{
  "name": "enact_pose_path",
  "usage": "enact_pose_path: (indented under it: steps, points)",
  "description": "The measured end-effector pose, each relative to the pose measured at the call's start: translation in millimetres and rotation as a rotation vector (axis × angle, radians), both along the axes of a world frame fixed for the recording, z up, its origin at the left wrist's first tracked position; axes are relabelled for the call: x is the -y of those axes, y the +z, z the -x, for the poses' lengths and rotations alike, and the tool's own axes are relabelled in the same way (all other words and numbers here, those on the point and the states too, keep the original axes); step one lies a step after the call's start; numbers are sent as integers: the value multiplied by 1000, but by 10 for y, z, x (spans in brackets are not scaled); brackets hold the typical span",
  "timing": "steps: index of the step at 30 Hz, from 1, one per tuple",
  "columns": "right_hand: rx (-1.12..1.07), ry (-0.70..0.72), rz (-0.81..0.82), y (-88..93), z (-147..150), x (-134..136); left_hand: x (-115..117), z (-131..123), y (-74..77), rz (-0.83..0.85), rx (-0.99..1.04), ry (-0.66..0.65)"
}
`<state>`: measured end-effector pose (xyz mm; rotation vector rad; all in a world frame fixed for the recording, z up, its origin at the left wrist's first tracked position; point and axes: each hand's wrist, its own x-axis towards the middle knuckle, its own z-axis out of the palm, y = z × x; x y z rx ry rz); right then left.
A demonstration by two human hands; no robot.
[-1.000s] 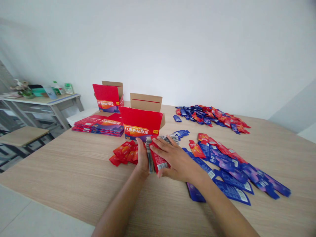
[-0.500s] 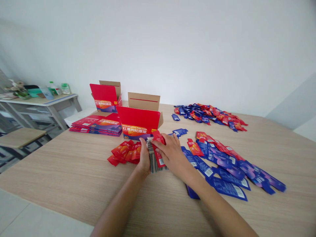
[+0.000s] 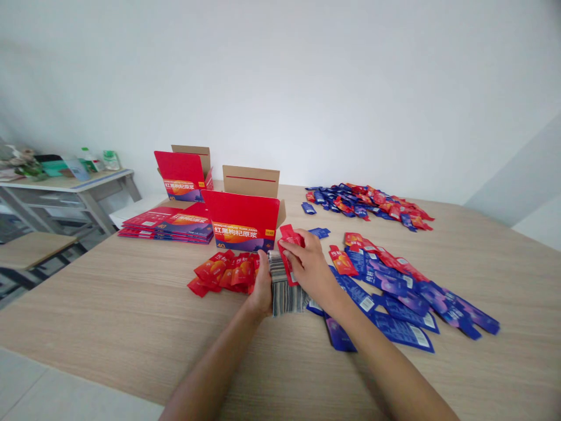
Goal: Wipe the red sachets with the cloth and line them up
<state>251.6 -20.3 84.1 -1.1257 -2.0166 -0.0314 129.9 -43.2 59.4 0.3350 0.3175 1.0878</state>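
Note:
My left hand (image 3: 262, 287) is wrapped round the left side of a striped stack (image 3: 287, 295), grey and dark, seen edge-on. Above that stack's right part, my right hand (image 3: 310, 266) grips a red sachet (image 3: 291, 235) between thumb and fingers. Red sachets (image 3: 234, 271) lie in a loose heap just left of my left hand. Behind the hands stands an open red box (image 3: 241, 216) with its flaps up. Blue sachets (image 3: 398, 327) and several red ones (image 3: 343, 261) are spread on the table to the right of my right hand.
A second open red box (image 3: 179, 175) stands at the back left. Flat red and purple cartons (image 3: 169, 225) are stacked before it. Mixed sachets (image 3: 372, 202) form a pile at the back right. A side table (image 3: 83, 182) and a stool (image 3: 33, 248) stand at the far left.
My right hand has lifted the red sachet up and away from the front of the striped stack, uncovering more of it. The view has shifted slightly.

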Motion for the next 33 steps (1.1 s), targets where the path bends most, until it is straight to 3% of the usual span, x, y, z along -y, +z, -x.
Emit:
enact_pose_path:
  steps: [8, 18, 23, 28, 33]
  points:
    - [-164, -156, -99, 24, -18, 4, 29, -59, -49, -52, 41, -26]
    - [22, -188, -144, -69, 78, 60, 36, -58, 15, -13, 88, 76]
    - [131, -69, -147, -104, 137, 112, -2, 1, 11, 9, 68, 126]
    - [-6, 64, -115, -159, 263, 166, -35, 53, 5, 19, 43, 236]
    - [-107, 98, -68, -271, 405, 254, -110, 114, 27, 76, 42, 361]
